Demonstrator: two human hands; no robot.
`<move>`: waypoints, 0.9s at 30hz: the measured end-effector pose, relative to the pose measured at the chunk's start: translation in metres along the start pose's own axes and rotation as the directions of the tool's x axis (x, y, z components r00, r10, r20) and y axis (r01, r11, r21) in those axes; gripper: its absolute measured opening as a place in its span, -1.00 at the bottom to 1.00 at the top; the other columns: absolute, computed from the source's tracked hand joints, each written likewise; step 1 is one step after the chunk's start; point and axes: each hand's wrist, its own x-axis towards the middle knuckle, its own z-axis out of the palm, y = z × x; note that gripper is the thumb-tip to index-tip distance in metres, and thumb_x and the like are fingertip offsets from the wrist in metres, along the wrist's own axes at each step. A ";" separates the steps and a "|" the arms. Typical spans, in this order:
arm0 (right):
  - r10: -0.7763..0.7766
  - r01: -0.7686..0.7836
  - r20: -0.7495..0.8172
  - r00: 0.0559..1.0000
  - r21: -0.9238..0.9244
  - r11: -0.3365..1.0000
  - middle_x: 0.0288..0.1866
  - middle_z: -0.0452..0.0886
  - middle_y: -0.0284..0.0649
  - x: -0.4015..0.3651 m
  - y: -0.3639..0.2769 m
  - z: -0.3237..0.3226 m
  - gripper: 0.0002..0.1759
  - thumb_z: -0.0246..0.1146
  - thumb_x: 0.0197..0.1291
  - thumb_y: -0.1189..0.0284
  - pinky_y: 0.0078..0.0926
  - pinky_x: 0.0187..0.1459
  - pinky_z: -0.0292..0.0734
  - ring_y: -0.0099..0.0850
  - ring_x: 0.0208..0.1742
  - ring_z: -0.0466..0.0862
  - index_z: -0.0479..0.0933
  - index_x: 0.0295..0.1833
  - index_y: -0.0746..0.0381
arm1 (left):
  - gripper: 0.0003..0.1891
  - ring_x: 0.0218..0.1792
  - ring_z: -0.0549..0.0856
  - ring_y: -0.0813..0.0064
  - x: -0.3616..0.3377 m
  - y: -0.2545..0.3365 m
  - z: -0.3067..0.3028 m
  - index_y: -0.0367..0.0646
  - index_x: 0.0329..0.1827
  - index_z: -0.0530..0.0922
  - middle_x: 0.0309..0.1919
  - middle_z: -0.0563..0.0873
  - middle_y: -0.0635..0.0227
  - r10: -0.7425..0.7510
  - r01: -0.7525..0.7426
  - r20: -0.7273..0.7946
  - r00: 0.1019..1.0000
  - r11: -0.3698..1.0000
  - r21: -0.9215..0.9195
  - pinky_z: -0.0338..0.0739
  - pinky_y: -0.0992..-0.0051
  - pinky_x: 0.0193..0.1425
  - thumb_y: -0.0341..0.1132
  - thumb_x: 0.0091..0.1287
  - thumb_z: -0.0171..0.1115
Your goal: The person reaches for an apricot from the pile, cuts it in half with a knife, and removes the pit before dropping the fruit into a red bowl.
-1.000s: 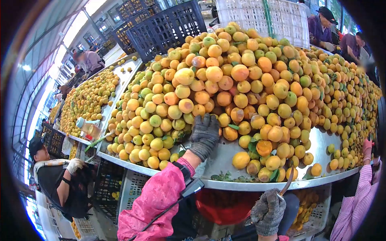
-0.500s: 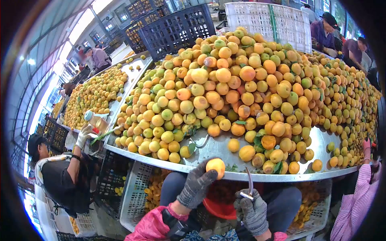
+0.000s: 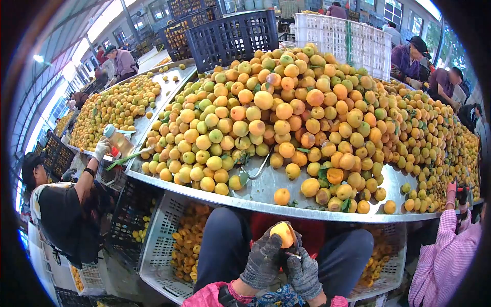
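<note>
A metal knife is gripped by the knit-gloved right hand; a rounded fruit, yellow shading to orange, is clasped by the left hand.

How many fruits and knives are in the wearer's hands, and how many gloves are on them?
1 fruit, in the left hand
1 knife, in the right hand, partly hidden
2 grey gloves
Total: 4
</note>
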 end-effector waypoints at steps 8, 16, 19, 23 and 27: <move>0.014 -0.014 -0.018 1.000 0.000 1.000 -0.35 0.71 -0.14 -0.003 0.011 0.001 -0.43 0.08 0.36 0.00 -0.42 -0.31 0.59 -0.28 -0.33 0.74 0.53 0.07 0.33 | -0.34 -0.05 0.63 0.42 -0.005 -0.003 0.001 -0.30 0.24 0.41 -0.03 0.63 0.19 0.087 -0.107 0.089 0.992 0.962 0.253 0.56 0.40 0.09 -0.09 0.18 0.43; 0.000 0.040 0.318 0.948 -0.119 0.992 -0.38 0.65 0.03 0.007 0.000 -0.042 -0.59 0.17 0.31 0.20 -0.18 -0.35 0.58 -0.01 -0.35 0.69 0.50 0.12 0.26 | -0.30 0.02 0.64 0.46 0.013 0.042 -0.013 -0.27 0.13 0.52 -0.03 0.67 0.26 0.023 -0.244 0.308 0.951 0.668 0.703 0.54 0.42 0.17 -0.21 -0.10 0.62; -0.041 0.174 0.394 0.918 -0.308 0.935 -0.48 0.61 -0.01 0.012 0.009 -0.054 -0.59 0.18 0.28 0.17 -0.15 -0.44 0.54 -0.01 -0.44 0.66 0.51 0.06 0.25 | -0.33 0.05 0.64 0.46 0.023 0.049 -0.021 -0.24 0.08 0.56 0.00 0.67 0.25 -0.096 -0.217 0.309 0.946 0.521 0.826 0.52 0.40 0.20 -0.21 -0.15 0.62; -0.013 0.236 0.477 0.879 -0.413 0.880 -0.57 0.56 -0.02 0.019 0.007 -0.058 -0.59 0.18 0.27 0.14 -0.13 -0.51 0.50 -0.05 -0.53 0.63 0.50 0.04 0.24 | -0.41 -0.03 0.66 0.29 0.033 0.055 -0.024 -0.17 0.00 0.59 -0.13 0.67 0.24 -0.133 -0.442 0.470 0.873 0.195 0.876 0.55 0.32 0.13 -0.27 -0.18 0.56; 0.138 0.175 0.510 0.849 -0.517 0.838 -0.55 0.56 0.00 0.025 0.001 -0.048 -0.59 0.22 0.20 0.21 -0.09 -0.46 0.50 0.01 -0.51 0.61 0.48 0.07 0.22 | -0.46 -0.03 0.61 0.17 0.041 0.057 -0.012 -0.13 -0.05 0.59 -0.22 0.63 0.26 -0.360 -0.618 0.518 0.776 -0.269 0.739 0.48 0.16 0.18 -0.20 -0.17 0.51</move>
